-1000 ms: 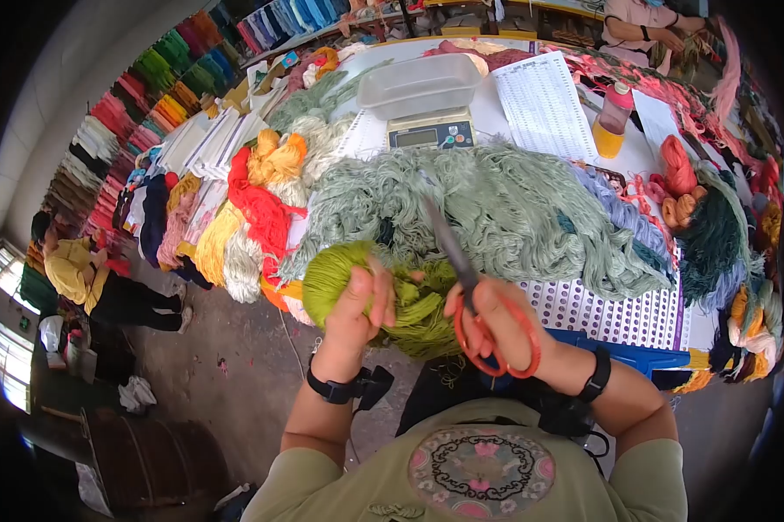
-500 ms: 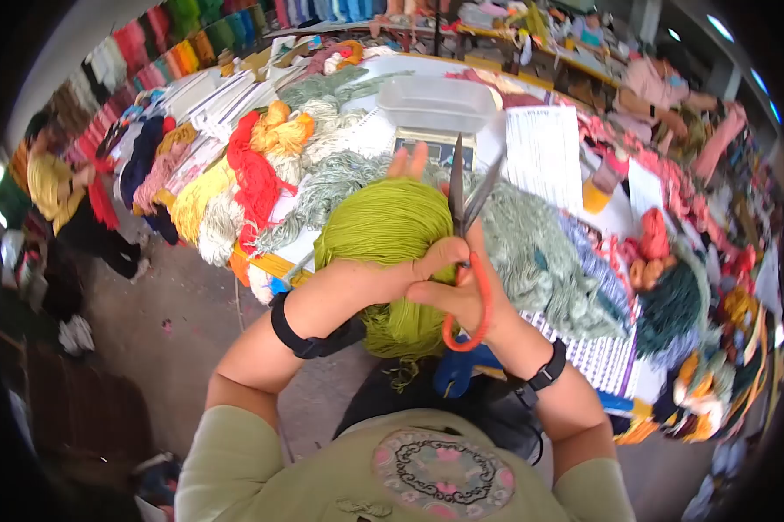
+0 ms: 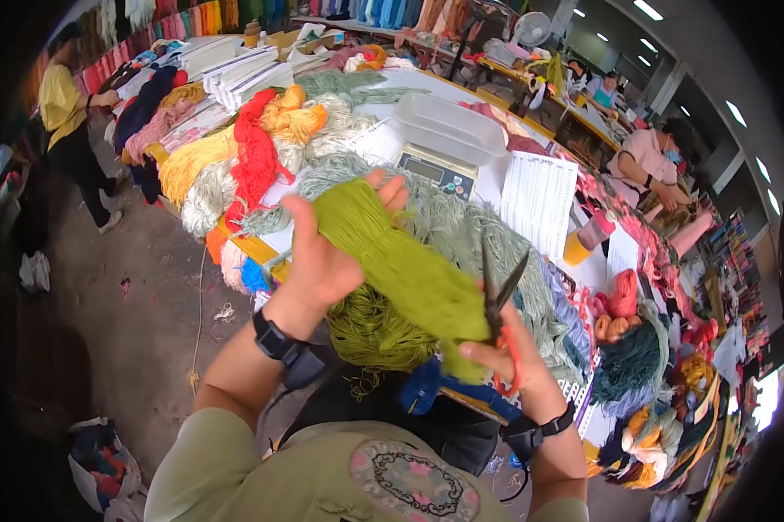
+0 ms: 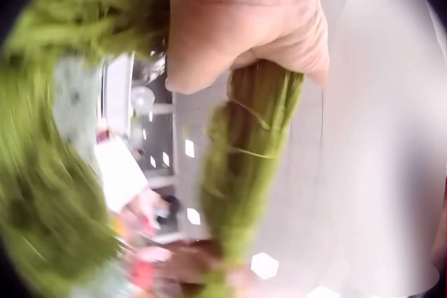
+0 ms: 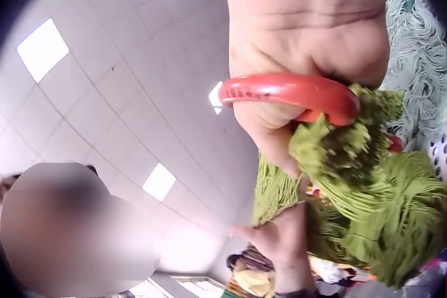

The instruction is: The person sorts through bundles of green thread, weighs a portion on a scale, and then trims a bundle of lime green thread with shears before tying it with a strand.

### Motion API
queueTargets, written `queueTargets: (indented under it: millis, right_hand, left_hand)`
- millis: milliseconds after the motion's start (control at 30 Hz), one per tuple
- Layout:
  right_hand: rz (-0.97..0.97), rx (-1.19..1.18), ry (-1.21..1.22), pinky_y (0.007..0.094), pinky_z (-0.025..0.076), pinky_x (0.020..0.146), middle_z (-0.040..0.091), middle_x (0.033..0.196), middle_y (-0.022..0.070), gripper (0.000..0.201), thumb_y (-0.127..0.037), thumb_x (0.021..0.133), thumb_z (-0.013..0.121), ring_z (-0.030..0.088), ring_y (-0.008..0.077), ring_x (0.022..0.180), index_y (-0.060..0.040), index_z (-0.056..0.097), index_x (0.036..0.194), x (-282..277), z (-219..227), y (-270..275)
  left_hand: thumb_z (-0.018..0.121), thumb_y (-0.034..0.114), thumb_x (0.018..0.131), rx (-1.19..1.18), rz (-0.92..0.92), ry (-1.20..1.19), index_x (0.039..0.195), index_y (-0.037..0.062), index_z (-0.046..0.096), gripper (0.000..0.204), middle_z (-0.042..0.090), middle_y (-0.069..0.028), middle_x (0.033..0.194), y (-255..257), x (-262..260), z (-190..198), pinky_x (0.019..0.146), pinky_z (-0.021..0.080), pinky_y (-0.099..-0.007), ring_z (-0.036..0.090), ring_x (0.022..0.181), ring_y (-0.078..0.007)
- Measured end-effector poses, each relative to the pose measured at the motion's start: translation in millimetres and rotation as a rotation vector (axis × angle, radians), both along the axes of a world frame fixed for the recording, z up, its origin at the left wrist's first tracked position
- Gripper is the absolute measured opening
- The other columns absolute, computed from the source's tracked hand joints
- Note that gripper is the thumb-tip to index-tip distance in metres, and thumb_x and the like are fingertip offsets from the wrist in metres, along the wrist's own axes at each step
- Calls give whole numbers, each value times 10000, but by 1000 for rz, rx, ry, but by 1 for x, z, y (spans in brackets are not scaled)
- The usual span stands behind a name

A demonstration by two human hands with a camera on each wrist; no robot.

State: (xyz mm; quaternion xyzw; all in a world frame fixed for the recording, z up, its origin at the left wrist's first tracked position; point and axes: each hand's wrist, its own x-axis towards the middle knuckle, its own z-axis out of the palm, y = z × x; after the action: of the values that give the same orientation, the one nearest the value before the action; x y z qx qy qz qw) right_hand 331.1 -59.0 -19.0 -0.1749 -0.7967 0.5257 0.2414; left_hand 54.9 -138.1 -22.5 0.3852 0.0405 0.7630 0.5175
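A flat band of lime-green yarn (image 3: 405,270) stretches between the hands in the head view. The left hand (image 3: 318,265) supports its upper end, palm up, thumb and fingers spread. At the lower end the right hand (image 3: 522,348) pinches the yarn and also holds scissors (image 3: 495,313), blades apart and pointing up. Its fingers pass through the red handle (image 5: 290,92), seen beside the yarn's bunched end (image 5: 335,148) in the right wrist view. More green yarn (image 3: 375,335) hangs in a looser bundle below the band.
Grey-green yarn (image 3: 496,235) covers the table's middle, with a scale (image 3: 435,172) under a clear tub (image 3: 451,126) behind. Printed sheets (image 3: 536,196) and a bottle (image 3: 588,235) stand right. Red yarn (image 3: 257,157) lies left; other people are farther off.
The rounded green bundle is now drawn out as a flat band. The hands have moved apart, the left hand turning palm up and the right shifting right and down with the scissors.
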Motion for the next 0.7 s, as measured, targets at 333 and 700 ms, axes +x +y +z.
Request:
queueTargets:
  millis: [333,700]
  right_hand:
    - [149,-135,-28,196,398,504,557,698,5,575,-445,875,669,511,70,564,-7,562,1233,-25,23,-30]
    - [181,-39,-168,194,428,520,544,699,-35,521,-449,888,652,548,50,586,-49,593,1217,-34,13,-29]
  left_hand:
    - [361,591,956,25,-263,-219,1359,110,484,640,417,-162,1456,11,15,21,1152,209,-530,291,1401,-355]
    - [375,526,981,-53,-232,-214,1334,109,507,562,460,-176,1417,11,11,22,1139,258,-510,321,1387,-346]
